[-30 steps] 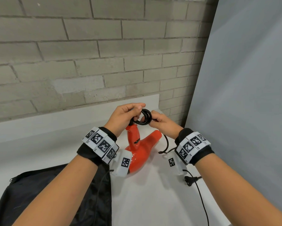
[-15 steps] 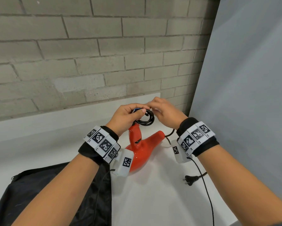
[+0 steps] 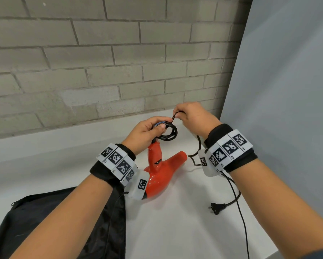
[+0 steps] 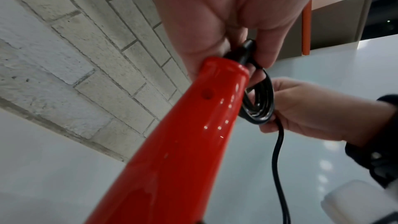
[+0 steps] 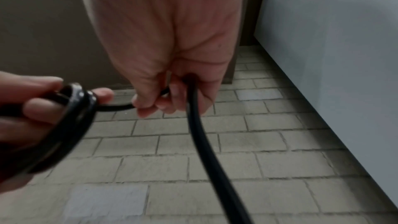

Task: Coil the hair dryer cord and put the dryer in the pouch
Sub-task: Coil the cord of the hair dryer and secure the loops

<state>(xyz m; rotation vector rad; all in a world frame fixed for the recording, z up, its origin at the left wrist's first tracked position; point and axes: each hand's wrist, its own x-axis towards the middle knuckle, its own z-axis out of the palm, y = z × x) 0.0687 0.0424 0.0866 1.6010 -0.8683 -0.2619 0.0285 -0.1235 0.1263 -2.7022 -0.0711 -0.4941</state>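
At frame centre, left hand (image 3: 147, 132) grips the red hair dryer's (image 3: 161, 170) coiled cord (image 3: 169, 133); right hand (image 3: 192, 116) pinches its loose run above the white bench (image 3: 175, 230).

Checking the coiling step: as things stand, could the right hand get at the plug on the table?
Probably not yet. The right hand pinches the cord, raised near the coil. The plug lies bare on the table below that wrist; releasing the cord would free the way.

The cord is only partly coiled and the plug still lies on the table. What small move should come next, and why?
Probably the right hand should lay its pinched stretch of cord onto the coil that the left hand holds above the dryer. Loose cord still trails to the plug.
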